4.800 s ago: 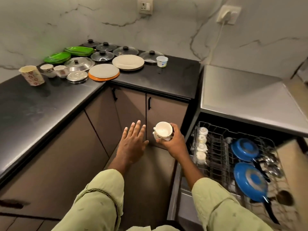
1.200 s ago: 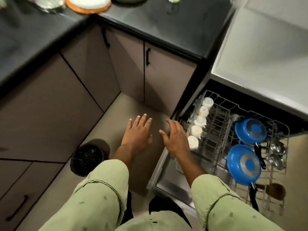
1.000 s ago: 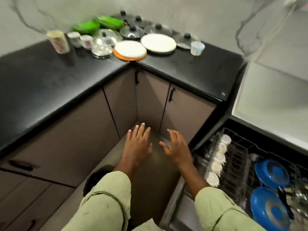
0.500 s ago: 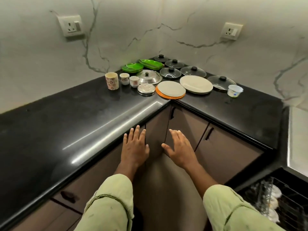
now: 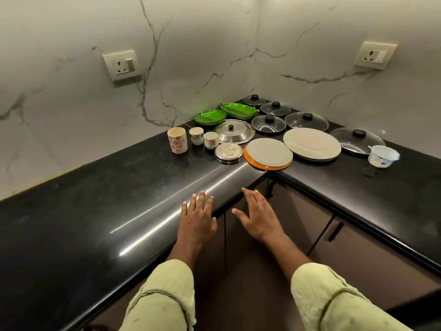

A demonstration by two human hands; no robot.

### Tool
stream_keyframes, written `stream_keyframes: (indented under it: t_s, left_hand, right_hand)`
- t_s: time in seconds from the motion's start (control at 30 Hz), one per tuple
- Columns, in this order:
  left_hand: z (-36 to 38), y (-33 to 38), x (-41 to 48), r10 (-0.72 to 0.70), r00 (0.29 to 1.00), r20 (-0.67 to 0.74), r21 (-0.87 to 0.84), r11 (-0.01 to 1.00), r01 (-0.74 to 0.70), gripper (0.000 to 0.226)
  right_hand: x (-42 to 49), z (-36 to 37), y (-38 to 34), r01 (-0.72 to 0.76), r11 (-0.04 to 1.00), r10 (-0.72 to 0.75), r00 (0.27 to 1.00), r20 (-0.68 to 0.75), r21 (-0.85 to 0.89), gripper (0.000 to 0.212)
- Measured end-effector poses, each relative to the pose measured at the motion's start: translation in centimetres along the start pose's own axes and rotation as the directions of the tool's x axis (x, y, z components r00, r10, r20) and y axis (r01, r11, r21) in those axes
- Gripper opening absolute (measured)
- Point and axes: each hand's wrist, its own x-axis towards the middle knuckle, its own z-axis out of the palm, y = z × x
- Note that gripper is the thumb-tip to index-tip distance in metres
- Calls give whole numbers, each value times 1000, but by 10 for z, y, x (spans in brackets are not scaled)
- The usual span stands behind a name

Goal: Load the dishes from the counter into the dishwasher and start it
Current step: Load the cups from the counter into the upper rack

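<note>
Now empty-handed, fetching the next dish

Head view: left hand (image 5: 196,220) and right hand (image 5: 259,218) hover empty, fingers straight and spread, near the counter (image 5: 95,199) edge. Cups (image 5: 196,136), lids (image 5: 233,134) and plates (image 5: 311,143) wait in the corner, well apart. Next, probably, a forward reach to the orange-rimmed plate (image 5: 269,154).

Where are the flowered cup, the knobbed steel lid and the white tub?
flowered cup (image 5: 177,140), head view, on its patterned side.
knobbed steel lid (image 5: 235,133), head view, on the dome beside the knob.
white tub (image 5: 382,156), head view, at its middle.
</note>
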Motion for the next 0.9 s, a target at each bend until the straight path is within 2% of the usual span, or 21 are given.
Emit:
stream_keyframes:
  t_s: [0.3,0.5,0.67,0.9]
  left_hand:
    - [3,13,80,-135,991,-17,17,991,135,68]
    - [4,-6,103,-257,966,21,46,966,256,70]
    - [-1,-39,130,-363,927,99,72,931,357,78]
    - [-3,-87,188,-386,888,250,33,920,390,94]
  right_hand:
    - [114,-9,31,107,994,-110,987,116,28,76]
    - [171,5,27,175,980,-189,967,173,92,75]
    - [212,25,9,228,965,-252,946,206,131,75]
    - [274,43,-13,171,971,-212,937,279,166,82]
